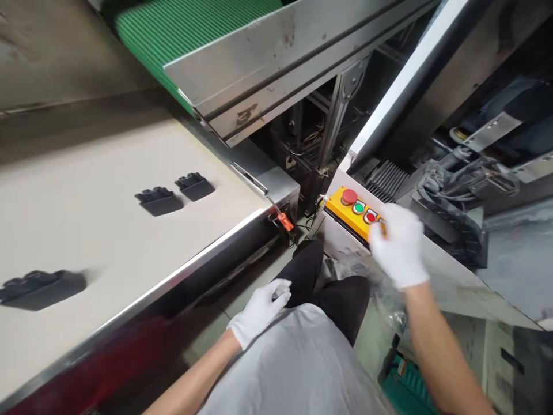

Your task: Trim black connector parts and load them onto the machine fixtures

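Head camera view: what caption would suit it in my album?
Gloved right hand at a yellow button box, gloved left hand by the thigh, three black parts on a pale surface.

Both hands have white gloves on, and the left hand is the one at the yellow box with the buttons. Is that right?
Not quite: the head view shows the right hand at the yellow box with the buttons. The left hand is down by the black trousers. The rest is right.
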Demonstrator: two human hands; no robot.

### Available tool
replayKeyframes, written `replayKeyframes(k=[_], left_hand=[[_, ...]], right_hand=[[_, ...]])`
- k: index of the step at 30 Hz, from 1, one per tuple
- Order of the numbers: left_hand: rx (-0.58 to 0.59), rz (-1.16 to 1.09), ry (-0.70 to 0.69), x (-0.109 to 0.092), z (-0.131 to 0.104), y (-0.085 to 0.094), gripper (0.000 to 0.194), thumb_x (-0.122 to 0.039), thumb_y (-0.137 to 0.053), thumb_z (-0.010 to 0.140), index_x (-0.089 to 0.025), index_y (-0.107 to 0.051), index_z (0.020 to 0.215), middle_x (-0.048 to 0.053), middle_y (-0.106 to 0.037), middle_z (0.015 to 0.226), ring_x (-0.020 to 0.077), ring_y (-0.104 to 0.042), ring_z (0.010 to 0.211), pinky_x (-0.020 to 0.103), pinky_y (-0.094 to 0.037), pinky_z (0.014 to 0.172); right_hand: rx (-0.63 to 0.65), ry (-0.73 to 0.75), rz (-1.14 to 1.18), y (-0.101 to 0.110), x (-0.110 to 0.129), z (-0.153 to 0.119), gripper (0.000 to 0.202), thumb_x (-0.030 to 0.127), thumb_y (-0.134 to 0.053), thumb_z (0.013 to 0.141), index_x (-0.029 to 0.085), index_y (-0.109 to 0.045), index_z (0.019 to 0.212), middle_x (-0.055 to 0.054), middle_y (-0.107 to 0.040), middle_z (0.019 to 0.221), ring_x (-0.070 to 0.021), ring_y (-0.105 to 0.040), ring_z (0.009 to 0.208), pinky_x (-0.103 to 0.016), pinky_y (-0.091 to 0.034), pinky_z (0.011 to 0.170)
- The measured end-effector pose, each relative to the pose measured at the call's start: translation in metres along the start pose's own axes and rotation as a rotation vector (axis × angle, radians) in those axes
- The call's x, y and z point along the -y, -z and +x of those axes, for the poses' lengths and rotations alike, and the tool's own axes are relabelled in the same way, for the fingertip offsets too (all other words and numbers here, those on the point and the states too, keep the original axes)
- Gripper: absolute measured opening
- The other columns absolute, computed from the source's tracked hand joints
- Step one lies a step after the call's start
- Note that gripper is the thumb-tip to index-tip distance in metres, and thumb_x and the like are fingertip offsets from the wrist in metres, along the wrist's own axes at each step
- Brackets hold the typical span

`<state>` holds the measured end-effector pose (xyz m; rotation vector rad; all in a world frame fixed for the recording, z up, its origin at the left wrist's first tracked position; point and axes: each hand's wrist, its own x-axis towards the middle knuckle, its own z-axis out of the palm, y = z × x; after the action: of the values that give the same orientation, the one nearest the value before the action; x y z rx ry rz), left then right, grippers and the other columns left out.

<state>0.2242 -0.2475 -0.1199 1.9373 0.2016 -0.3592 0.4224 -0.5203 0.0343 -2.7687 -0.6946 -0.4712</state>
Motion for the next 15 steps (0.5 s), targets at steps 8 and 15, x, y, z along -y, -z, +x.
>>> replayKeyframes(k=[8,15], left_hand=[[-0.092,0.005,-0.199,-0.049,-0.058,0.038,0.037,-0.035,-0.057,0.095,-0.013,-0.073,0.12,0.011,-0.077,0.115,0.0233,-0.074,0.1,0.034,-0.059,0.089],[-1.501,0.448,-0.172,-0.02,-0.161,0.193,0.05,-0.034,-0.075,0.09,-0.008,-0.064,0.131,0.015,-0.068,0.121,0.0249,-0.066,0.104,0.04,-0.054,0.1]], right_hand=[[0.103,-0.059,-0.23,-0.025,0.024,0.009,0.047,0.029,-0.059,0.085,0.015,-0.067,0.129,-0.019,-0.072,0.126,-0.0344,-0.063,0.109,-0.044,-0.045,0.086],[-0.133,0.106,-0.142,-0.051,0.041,-0.025,0.039,0.035,-0.051,0.089,0.011,-0.075,0.109,-0.019,-0.072,0.124,-0.0344,-0.062,0.123,-0.049,-0.047,0.103]])
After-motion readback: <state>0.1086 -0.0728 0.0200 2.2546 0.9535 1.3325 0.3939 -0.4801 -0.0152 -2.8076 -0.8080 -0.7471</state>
